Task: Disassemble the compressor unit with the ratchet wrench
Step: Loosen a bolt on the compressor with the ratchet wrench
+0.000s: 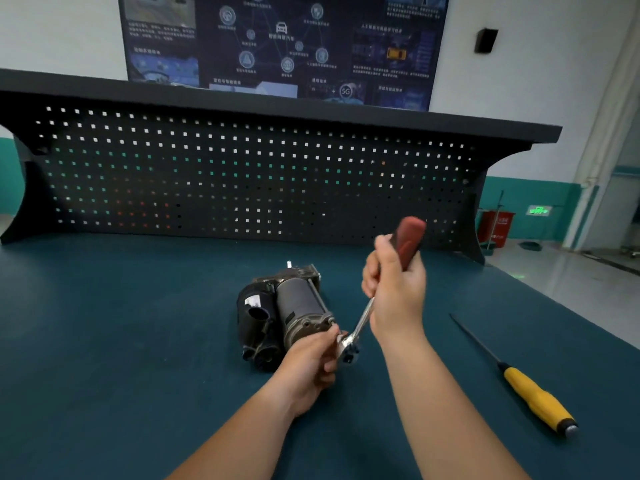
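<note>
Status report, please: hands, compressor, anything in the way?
Right hand grips ratchet wrench handle. Left hand holds wrench head at compressor unit near end. Screwdriver lies apart, right.

Dim even indoor light, ratchet wrench (409, 244) motion-blurred at the grip, pegboard (242, 174) bowed by lens distortion behind it, floor (571, 259) glare far to its right.

The grey-and-black compressor unit (294, 313) lies on its side on the table (138, 341). The ratchet wrench (363, 322), chrome with a red handle, slants upward from its near end.
</note>
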`<state>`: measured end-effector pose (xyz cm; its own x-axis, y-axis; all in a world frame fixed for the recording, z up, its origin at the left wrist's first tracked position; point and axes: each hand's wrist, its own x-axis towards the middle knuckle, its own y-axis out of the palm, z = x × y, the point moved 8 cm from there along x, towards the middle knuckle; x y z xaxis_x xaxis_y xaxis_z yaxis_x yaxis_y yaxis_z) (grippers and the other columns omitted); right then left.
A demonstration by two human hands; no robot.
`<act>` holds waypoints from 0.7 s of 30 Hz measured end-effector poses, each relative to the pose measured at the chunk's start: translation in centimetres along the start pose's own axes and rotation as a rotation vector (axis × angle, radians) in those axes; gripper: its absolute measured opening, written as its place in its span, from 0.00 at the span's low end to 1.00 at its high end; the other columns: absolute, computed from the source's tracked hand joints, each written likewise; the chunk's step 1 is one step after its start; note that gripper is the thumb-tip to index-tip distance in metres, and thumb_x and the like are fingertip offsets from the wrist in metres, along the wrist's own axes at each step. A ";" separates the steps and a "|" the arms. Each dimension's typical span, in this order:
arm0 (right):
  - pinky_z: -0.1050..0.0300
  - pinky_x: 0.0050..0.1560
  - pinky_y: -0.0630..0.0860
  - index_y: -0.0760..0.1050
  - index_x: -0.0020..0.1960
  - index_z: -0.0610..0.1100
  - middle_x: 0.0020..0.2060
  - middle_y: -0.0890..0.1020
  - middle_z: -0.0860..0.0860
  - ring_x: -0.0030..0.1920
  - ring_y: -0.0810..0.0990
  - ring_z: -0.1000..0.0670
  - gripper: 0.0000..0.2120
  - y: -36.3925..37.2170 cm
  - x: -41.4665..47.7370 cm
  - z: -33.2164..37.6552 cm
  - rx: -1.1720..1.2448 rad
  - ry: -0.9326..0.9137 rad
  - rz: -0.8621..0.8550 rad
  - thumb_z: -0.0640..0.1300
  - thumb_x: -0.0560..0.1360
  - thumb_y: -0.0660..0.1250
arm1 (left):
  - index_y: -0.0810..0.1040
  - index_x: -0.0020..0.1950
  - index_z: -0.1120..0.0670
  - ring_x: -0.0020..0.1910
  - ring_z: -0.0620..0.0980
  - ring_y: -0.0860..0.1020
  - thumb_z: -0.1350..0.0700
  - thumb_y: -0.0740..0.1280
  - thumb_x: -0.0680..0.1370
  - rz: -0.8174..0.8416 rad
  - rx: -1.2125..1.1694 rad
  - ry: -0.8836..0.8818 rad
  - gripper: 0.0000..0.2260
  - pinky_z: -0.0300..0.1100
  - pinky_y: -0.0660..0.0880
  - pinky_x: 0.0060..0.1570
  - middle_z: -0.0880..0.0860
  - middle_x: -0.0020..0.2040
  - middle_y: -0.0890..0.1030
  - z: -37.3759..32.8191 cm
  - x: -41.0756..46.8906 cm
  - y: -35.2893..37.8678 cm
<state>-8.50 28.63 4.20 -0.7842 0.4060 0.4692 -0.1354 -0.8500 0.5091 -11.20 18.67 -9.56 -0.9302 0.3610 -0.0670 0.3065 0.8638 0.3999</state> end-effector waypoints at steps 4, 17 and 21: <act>0.67 0.23 0.65 0.71 0.39 0.49 0.24 0.70 0.56 0.23 0.67 0.58 0.06 3.4 0.7 -0.8 -0.141 -0.011 0.258 0.48 0.69 0.68 | 0.71 0.22 0.50 0.20 0.41 0.60 0.51 0.66 0.77 -0.034 -0.047 -0.061 0.22 0.32 0.54 0.20 0.45 0.24 0.63 1.1 1.1 -0.7; 0.68 0.19 0.59 0.69 0.42 0.46 0.23 0.70 0.57 0.21 0.64 0.59 0.06 2.2 1.5 -1.0 0.097 0.051 0.151 0.45 0.73 0.66 | 0.70 0.26 0.51 0.18 0.39 0.56 0.57 0.67 0.73 -0.024 -0.182 -0.016 0.15 0.31 0.50 0.20 0.45 0.23 0.62 0.9 1.9 -0.4; 0.68 0.20 0.58 0.67 0.38 0.50 0.25 0.67 0.57 0.21 0.63 0.59 0.13 -7.6 0.0 -4.0 0.458 0.197 -0.482 0.53 0.79 0.60 | 0.75 0.25 0.53 0.17 0.38 0.58 0.52 0.70 0.65 -0.014 -0.201 -0.015 0.10 0.30 0.51 0.19 0.46 0.24 0.63 0.9 1.8 -0.2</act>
<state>-9.91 33.78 -2.55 -0.8023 0.5969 -0.0037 -0.2608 -0.3449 0.9017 -12.77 19.43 -10.61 -0.9305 0.3559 -0.0866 0.2458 0.7820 0.5728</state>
